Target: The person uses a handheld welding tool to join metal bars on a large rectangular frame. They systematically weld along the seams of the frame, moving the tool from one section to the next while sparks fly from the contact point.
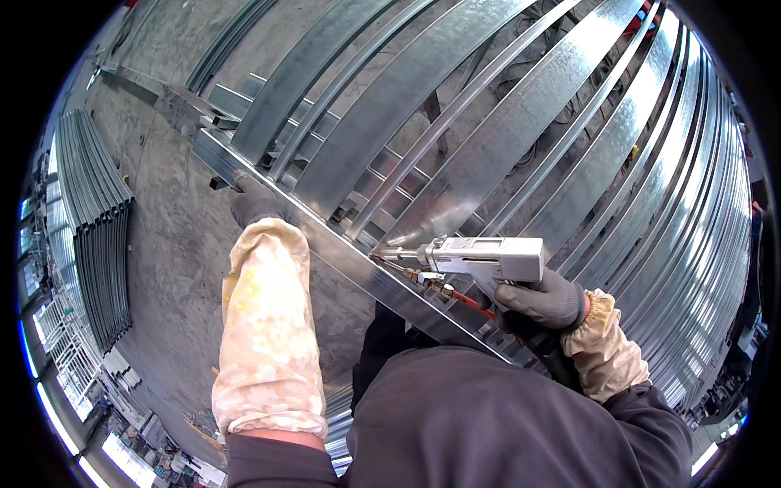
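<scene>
My right hand (547, 299), in a grey glove, is closed round the handle of a silver welding gun (480, 258). Its nozzle points left and meets the corner where a wide steel bar (480, 175) joins the long steel rail (342, 251) in front of me. A red and brass feed line runs below the gun's body. My left hand (257, 202), also gloved, grips the same rail near its far left end. Most of its fingers are hidden by the hand itself. Pale protective sleeves cover both forearms.
Wide and narrow steel bars (362, 114) run away from the rail in a grid, with cables beneath. More long bars (683, 244) lie close together at the right. Stacked steel profiles (98, 220) stand on the concrete floor (175, 268) at the left.
</scene>
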